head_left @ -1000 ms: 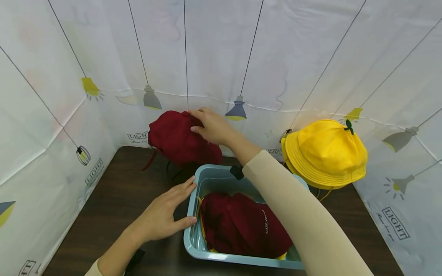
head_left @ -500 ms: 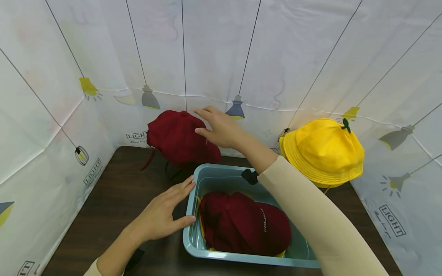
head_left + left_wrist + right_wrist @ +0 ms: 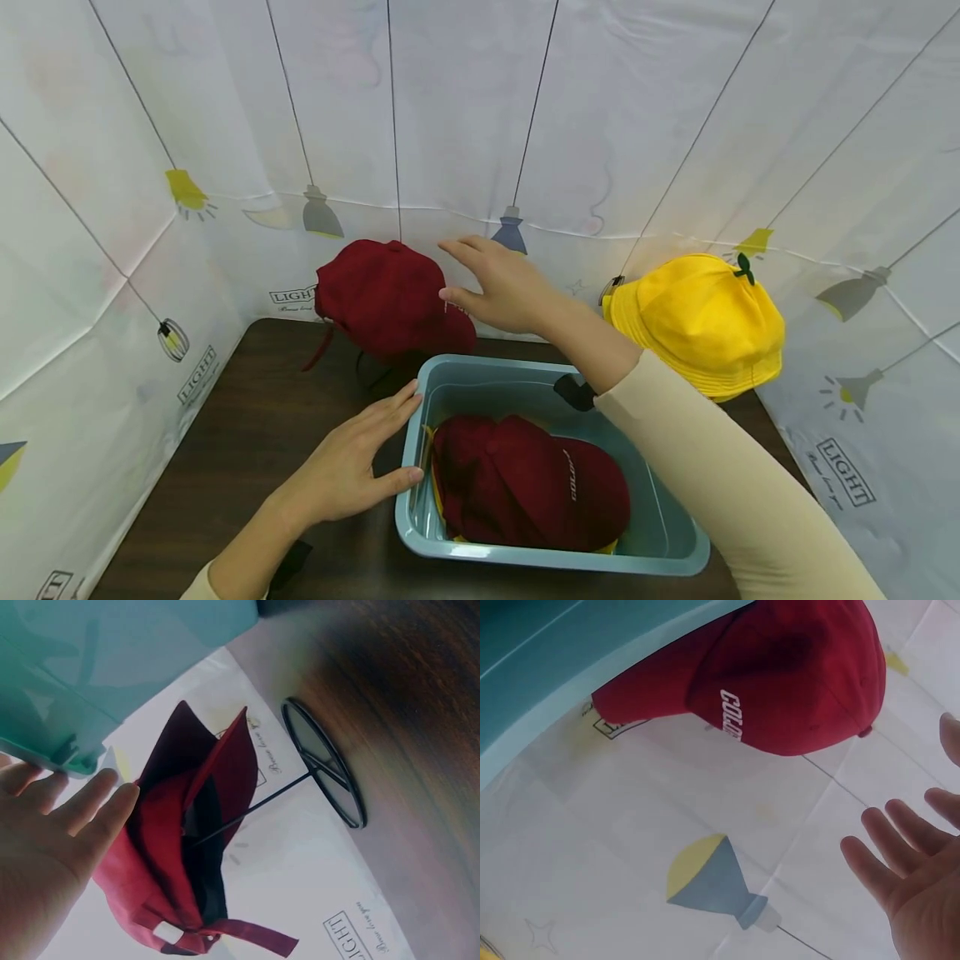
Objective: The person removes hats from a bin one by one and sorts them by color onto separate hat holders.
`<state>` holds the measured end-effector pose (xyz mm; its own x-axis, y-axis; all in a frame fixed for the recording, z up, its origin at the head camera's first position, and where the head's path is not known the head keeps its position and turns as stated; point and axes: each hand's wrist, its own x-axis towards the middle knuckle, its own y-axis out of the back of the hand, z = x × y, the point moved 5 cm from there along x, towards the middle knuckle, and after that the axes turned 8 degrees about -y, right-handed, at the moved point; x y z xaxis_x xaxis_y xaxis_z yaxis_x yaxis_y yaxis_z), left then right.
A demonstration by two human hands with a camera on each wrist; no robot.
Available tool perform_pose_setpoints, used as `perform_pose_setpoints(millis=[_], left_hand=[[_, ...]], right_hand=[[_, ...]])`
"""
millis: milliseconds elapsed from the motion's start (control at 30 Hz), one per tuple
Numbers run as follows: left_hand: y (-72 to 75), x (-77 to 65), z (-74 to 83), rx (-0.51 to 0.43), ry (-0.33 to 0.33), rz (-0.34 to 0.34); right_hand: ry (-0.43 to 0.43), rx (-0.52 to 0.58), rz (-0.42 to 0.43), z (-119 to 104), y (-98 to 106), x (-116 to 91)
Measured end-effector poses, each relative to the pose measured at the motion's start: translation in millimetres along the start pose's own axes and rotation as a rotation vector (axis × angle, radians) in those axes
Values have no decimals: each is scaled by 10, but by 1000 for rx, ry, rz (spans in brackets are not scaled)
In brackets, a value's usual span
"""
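A dark red baseball cap (image 3: 386,296) sits on a black wire stand (image 3: 262,802) at the back left, its strap hanging loose. My right hand (image 3: 502,279) hovers just right of it, fingers extended and apart from it, holding nothing. In the right wrist view white lettering shows on the cap's front. My left hand (image 3: 348,467) rests its fingertips and thumb on the left rim of a light blue plastic bin (image 3: 555,562). Inside the bin lies another dark red cap (image 3: 525,483), with yellow fabric (image 3: 606,547) peeking out beneath it.
A yellow bucket hat (image 3: 697,321) with a green sprout on top stands at the back right, partly behind my right forearm. The dark wooden table (image 3: 217,467) is enclosed at the back and sides by white lamp-printed sheeting (image 3: 465,108).
My right hand has come off the cap on the stand and drawn away to the right. The left hand stays at the bin's rim. More of the bin's right end shows.
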<state>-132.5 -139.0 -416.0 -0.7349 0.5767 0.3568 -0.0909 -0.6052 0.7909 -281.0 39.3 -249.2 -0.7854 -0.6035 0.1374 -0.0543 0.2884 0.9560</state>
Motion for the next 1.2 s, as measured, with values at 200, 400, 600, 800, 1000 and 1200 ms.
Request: perform_pose_setpoints(millis=[200, 400, 600, 800, 1000, 1200], left_hand=[[-1, 2, 3, -3, -4, 1], [2, -6, 12, -10, 1, 0], [10, 2, 19, -10, -3, 4], [5, -2, 9, -11, 3, 5], [-1, -3, 11, -14, 11, 1], [3, -5, 14, -18, 17, 3]], right_hand=[[-5, 17, 8, 50, 86, -173], [10, 2, 16, 91, 166, -354], [35, -22, 23, 129, 207, -520], [48, -15, 2, 160, 224, -695], [58, -16, 5, 193, 215, -855], [54, -20, 3, 223, 185, -989]])
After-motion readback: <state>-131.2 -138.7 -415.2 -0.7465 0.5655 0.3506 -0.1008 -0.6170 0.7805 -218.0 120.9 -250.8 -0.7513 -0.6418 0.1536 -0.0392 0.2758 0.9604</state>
